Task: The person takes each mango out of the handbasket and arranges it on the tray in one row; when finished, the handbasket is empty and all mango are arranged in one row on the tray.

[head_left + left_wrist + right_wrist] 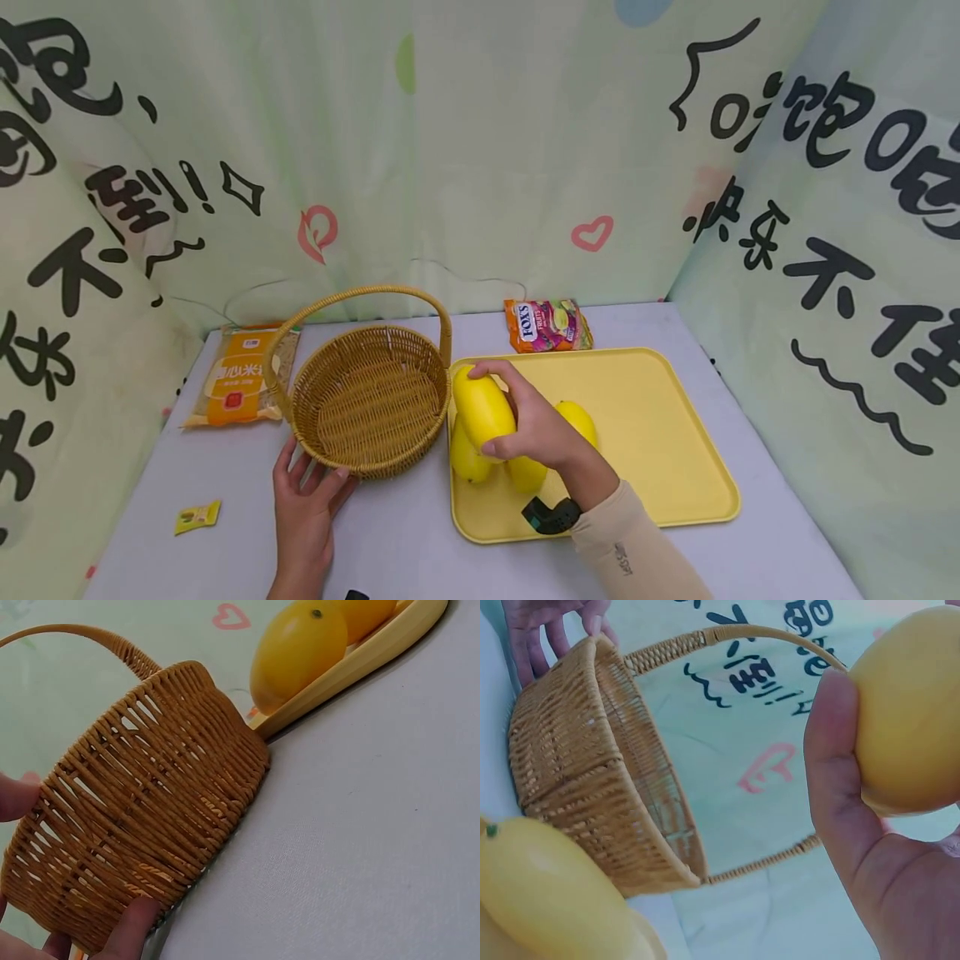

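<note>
My right hand [536,425] grips a yellow mango [482,408], raised over the left side of the yellow tray [667,442]. In the right wrist view, the thumb [834,742] presses along the mango's side. Other mangoes, such as one [577,422] behind my hand, lie on the tray, partly hidden. Left of the tray stands a brown wicker basket [367,400] with a tall arched handle and nothing inside. Against its near outer wall rests my left hand [303,512], fingers spread, thumb at the rim; the left wrist view shows fingertips [139,919] low on the weave.
An orange-labelled food bag [243,379] lies behind the basket on the left. Behind the tray is a colourful Fox's candy bag [549,325]. A small yellow packet [197,517] lies at the left front. Printed curtains [465,167] surround the white table [405,533].
</note>
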A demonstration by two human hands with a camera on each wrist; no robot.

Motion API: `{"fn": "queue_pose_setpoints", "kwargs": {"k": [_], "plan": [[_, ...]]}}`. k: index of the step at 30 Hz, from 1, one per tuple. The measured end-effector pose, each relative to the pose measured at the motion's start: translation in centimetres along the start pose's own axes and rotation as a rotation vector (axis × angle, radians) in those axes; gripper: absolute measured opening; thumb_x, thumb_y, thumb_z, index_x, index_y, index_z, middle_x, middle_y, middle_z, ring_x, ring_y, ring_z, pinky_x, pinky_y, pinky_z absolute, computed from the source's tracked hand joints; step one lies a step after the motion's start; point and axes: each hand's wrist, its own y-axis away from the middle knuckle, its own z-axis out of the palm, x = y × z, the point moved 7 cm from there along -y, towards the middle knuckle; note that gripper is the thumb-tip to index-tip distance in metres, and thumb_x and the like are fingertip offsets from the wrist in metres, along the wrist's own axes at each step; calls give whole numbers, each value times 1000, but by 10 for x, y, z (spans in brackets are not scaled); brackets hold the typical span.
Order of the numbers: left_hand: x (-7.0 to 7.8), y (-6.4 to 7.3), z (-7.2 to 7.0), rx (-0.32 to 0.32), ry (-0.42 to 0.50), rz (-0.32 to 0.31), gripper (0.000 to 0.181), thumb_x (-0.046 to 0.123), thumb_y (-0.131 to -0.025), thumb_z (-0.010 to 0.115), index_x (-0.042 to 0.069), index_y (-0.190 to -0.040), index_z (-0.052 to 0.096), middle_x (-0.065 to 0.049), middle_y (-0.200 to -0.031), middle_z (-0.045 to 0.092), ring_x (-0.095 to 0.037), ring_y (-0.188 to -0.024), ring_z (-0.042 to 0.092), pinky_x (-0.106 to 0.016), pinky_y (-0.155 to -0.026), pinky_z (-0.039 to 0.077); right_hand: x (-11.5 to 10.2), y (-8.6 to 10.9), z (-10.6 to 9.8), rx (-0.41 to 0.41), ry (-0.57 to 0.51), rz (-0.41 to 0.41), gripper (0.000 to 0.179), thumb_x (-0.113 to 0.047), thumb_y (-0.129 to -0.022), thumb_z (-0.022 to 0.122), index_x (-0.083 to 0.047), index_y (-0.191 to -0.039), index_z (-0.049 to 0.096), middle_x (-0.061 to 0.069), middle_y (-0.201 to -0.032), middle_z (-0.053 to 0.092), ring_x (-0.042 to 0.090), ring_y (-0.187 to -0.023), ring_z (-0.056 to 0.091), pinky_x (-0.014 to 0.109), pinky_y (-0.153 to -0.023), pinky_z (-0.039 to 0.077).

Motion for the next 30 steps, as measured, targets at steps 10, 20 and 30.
{"fn": "queue_pose_setpoints", "kwargs": {"k": [10,20,30], "plan": [[-2,-2,-2,14,1,-6,101,-7,-96,67,45,-166,16,-7,-172,23,-28,-153,39,-34,-95,63,1,31,-30,48,18,-99,86,-10,-71,74,-9,-146,32,27,-119,52,27,-90,65,39,-72,65],[-1,-1,-1,6,23,-3,100,-7,-96,67,45,-166,16,-7,-172,23,-26,-151,40,-32,-93,63,10,63,-67,141,106,-132,86,-10,-70,76,-13,-146,34,14,-141,41,27,-104,61,35,-76,64],[-1,0,-1,1,25,-14,101,-7,-97,66,45,-166,15,-6,-171,23,-22,-147,43,-34,-95,63,31,95,-90,204,78,-106,84,-6,-73,74,-15,-147,35,1,-149,36,23,-105,61,35,-77,65]]}}
